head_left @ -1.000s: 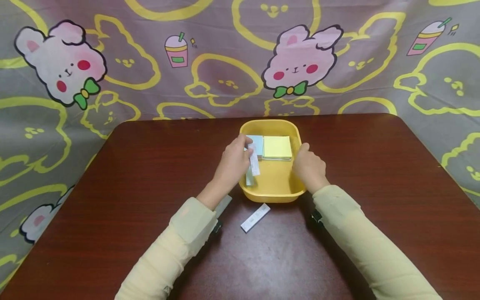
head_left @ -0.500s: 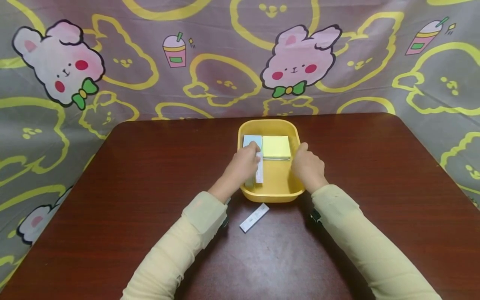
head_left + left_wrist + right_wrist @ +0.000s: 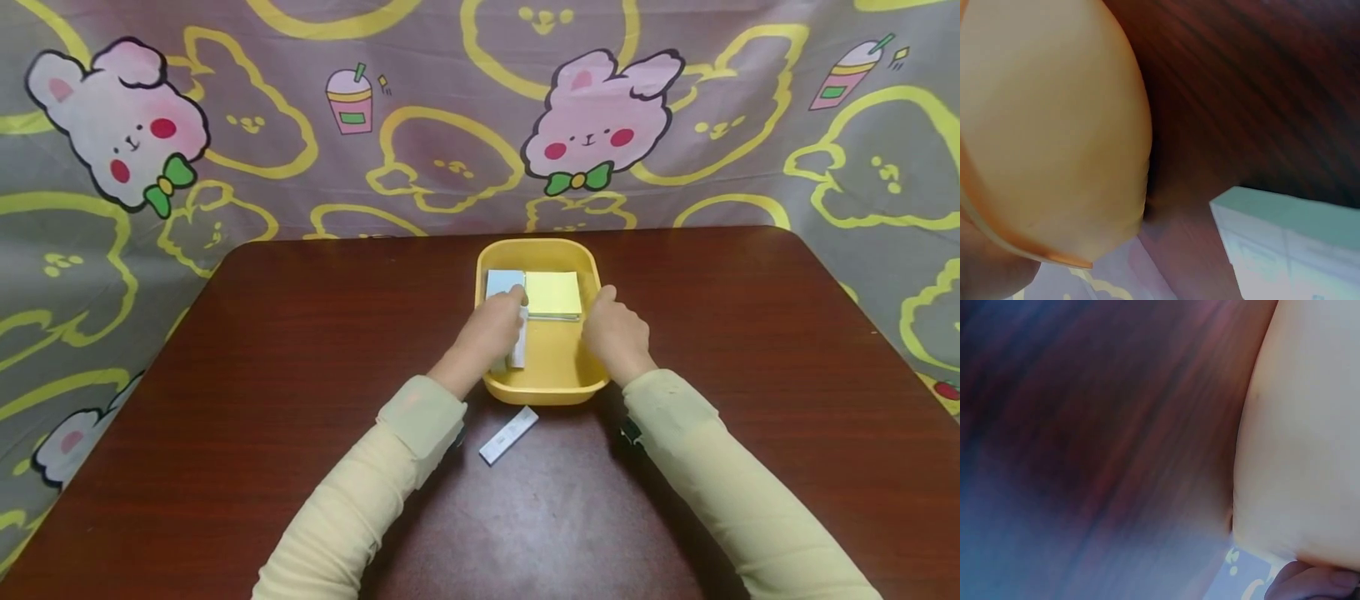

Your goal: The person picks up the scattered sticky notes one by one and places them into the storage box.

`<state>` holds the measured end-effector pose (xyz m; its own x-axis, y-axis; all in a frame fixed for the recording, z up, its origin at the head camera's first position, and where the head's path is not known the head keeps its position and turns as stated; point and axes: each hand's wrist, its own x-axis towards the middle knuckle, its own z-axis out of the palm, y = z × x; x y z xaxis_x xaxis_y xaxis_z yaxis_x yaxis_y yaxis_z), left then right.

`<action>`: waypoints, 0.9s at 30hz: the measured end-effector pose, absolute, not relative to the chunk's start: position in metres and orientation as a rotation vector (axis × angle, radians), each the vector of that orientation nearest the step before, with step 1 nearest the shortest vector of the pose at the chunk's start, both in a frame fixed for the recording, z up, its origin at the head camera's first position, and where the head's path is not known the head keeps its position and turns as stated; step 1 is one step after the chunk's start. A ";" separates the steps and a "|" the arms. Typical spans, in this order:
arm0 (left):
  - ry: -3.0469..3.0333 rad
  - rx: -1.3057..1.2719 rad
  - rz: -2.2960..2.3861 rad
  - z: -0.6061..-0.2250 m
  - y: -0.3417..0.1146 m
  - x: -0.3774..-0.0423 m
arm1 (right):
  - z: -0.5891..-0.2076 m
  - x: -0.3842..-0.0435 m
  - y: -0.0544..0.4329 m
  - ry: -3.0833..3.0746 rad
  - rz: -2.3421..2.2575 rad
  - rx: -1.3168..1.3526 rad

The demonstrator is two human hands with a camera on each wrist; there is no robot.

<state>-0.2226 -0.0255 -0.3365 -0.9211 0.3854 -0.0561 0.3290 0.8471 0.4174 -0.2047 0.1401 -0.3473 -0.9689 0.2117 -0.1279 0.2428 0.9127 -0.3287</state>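
A yellow plastic bin (image 3: 558, 367) stands on the table, and my right hand (image 3: 617, 335) grips its right rim with curled fingers. My left hand (image 3: 489, 329) reaches over the left side, its fingertips pinching a narrow white printed strip (image 3: 519, 348) inside. That strip lies lengthwise along the bin, partly hidden by the hand. Behind it are a light blue sticky-note pad (image 3: 506, 280) and a yellow sticky-note pad (image 3: 552, 293), side by side at the far end. Another narrow white printed strip (image 3: 509, 436) lies slanted on the table before the bin.
The left wrist view shows the corner of a white and pale-green block (image 3: 1285, 231) on the table; my left forearm covers it in the head view. The brown table (image 3: 330, 333) reaches back to a patterned curtain (image 3: 450, 75).
My left hand has moved right and slightly nearer with the white strip, which has gone from slanted to nearly straight in the bin. My right hand still grips the rim.
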 end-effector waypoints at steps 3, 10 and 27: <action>2.921 0.623 0.553 -0.339 -0.025 -0.221 | -0.347 -0.204 0.140 2.992 -0.533 0.353; 2.914 0.659 0.335 -0.339 -0.023 -0.216 | -0.347 -0.203 0.140 2.994 -0.529 0.348; 2.923 0.642 0.122 -0.342 -0.019 -0.214 | -0.346 -0.206 0.139 2.965 -0.528 0.374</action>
<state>-0.2145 -0.0193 -0.3417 -0.8979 0.4221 -0.1253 0.4102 0.9053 0.1103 -0.2057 0.1393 -0.3461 -0.9640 0.2213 -0.1474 0.2586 0.9093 -0.3261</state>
